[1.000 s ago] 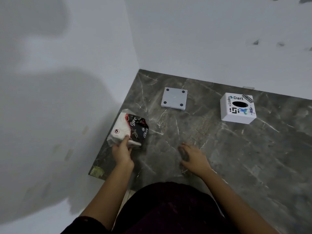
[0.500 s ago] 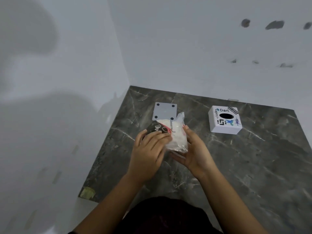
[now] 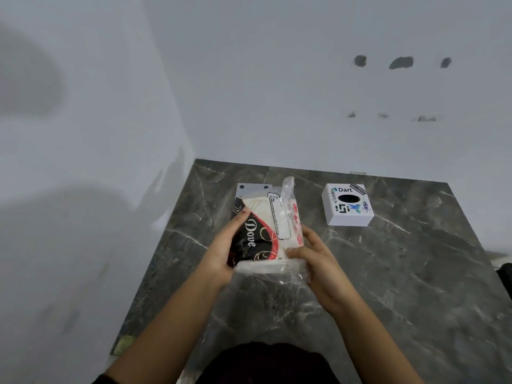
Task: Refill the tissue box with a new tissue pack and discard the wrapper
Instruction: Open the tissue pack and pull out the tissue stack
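Note:
I hold a tissue pack [image 3: 266, 231] in a black, red and white plastic wrapper above the dark marble counter [image 3: 401, 273]. My left hand [image 3: 221, 250] grips its left side, over the black printed part. My right hand [image 3: 318, 261] grips its lower right corner, where loose clear plastic bunches up. The white tissue box [image 3: 347, 205], with stickers and an oval opening on top, stands on the counter to the right, behind my hands. Its flat white bottom plate [image 3: 253, 188] lies farther back, partly hidden by the pack.
White walls meet in a corner at the counter's back left. The counter's left edge drops off near my left forearm, with a greenish patch [image 3: 123, 345] at its front left corner. A dark object [image 3: 505, 275] shows at the right edge.
My left hand picked the pack up from the counter's left side and brought it to the middle. My right hand rose off the counter and took hold of it. The pack now stands lengthwise.

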